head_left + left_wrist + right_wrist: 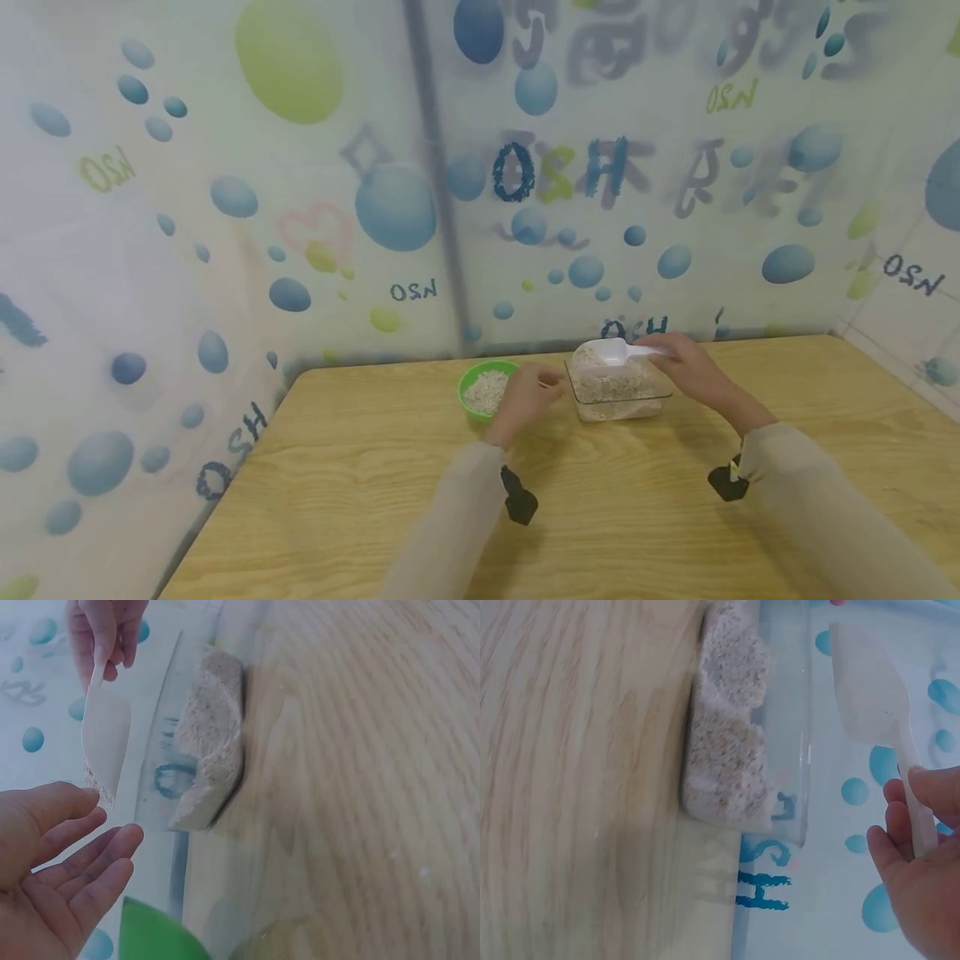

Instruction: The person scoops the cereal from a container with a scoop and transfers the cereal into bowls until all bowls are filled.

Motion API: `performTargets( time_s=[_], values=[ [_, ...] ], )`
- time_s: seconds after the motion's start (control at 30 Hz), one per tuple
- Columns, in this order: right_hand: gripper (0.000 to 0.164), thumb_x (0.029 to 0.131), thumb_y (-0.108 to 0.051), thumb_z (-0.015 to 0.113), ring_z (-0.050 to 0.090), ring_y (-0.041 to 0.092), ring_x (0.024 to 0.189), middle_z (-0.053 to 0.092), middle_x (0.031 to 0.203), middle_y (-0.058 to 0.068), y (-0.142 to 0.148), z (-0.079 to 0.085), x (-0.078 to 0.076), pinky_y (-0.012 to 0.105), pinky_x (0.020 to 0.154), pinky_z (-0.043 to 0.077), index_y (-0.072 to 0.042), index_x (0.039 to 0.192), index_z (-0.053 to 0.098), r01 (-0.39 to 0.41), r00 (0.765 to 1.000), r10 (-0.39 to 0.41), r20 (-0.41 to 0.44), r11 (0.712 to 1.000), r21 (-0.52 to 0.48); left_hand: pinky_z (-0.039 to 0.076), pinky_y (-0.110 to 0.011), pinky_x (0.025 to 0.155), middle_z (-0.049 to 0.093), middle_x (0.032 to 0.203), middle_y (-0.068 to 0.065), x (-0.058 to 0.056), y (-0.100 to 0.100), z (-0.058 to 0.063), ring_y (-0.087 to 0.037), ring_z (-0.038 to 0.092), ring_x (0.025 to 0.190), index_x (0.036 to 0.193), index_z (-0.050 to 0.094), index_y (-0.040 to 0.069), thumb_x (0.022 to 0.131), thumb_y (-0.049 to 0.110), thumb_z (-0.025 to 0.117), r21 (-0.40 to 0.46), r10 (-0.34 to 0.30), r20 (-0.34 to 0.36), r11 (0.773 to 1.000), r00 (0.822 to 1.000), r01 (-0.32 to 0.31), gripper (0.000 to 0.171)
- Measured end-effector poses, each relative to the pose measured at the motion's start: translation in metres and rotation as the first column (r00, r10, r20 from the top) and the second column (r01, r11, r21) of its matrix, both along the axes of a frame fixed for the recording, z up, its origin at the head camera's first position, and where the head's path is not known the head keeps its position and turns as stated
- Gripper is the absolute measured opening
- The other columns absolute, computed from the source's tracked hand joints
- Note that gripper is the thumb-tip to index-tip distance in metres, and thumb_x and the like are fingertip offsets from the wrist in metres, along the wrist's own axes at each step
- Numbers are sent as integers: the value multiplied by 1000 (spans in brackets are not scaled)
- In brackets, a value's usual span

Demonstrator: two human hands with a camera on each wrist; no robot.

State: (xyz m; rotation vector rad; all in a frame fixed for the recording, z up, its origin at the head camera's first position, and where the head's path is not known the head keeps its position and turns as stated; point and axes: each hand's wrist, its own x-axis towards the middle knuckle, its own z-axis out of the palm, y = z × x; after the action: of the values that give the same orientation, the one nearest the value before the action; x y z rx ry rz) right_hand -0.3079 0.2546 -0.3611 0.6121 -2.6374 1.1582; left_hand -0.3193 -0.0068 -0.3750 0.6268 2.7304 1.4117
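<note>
My right hand (696,373) grips the handle of a white plastic scoop (613,353), held over a clear rectangular container (622,410). Pale, flaky grain (727,765) fills the lower part of that container. In the left wrist view a few flakes show at the tip of the scoop (106,739). Between the container and a green bowl (462,397) is my left hand (525,398), empty, its fingers loosely bent and close to the scoop's tip in the left wrist view. Oat-like flakes (483,392) lie in the bowl, partly hidden by this hand.
Both vessels stand near the back edge of a light wooden table (337,483). Directly behind it hangs a white wall covering (480,258) printed with blue and green drops. Dark straps (519,497) are worn at both wrists.
</note>
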Motion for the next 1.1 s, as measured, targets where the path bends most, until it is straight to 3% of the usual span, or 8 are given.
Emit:
performTargets(
  time_s=[0.2, 0.47, 0.67, 0.87, 1.1],
  values=[
    [27, 95, 0, 45, 42, 46, 112, 50, 119, 31, -15, 5, -1, 60, 91, 34, 10, 118, 54, -36, 998, 35, -54, 999, -26, 51, -29, 70, 65, 101, -9, -1, -19, 9, -23, 61, 89, 109, 66, 2, 89, 14, 60, 6, 13, 8, 1000, 1000, -13, 24],
    [30, 96, -5, 45, 39, 43, 115, 46, 124, 27, -40, 9, -5, 59, 90, 37, 7, 123, 52, -92, 996, 92, -5, 994, -51, 51, -34, 77, 64, 102, -15, -6, -50, 20, -26, 60, 93, 106, 65, -3, 88, 7, 59, 12, 49, -32, 999, 998, -49, 22],
    [28, 95, -5, 47, 41, 42, 114, 49, 122, 26, -62, 8, -12, 57, 89, 39, 6, 120, 55, -150, 988, 148, -47, 988, -47, 51, -35, 78, 64, 103, -15, -11, -76, 21, -29, 59, 95, 108, 64, -4, 88, 7, 60, -15, 91, -46, 996, 995, -92, 24],
    [29, 95, -6, 46, 45, 37, 108, 51, 114, 21, -84, 6, -19, 56, 90, 38, 6, 120, 55, -194, 980, 192, -47, 980, -41, 51, -37, 79, 63, 103, -17, -14, -98, 17, -31, 59, 96, 108, 64, -5, 87, 4, 60, 10, 143, -49, 990, 988, -143, 23],
    [28, 93, 0, 48, 47, 37, 105, 53, 111, 21, -109, 3, -26, 53, 90, 39, 7, 119, 56, -204, 978, 204, -50, 979, -6, 50, -40, 82, 60, 112, -22, -8, -116, 12, -35, 57, 102, 112, 61, -6, 86, 1, 58, -17, 181, -10, 983, 983, -182, 27]
  ],
)
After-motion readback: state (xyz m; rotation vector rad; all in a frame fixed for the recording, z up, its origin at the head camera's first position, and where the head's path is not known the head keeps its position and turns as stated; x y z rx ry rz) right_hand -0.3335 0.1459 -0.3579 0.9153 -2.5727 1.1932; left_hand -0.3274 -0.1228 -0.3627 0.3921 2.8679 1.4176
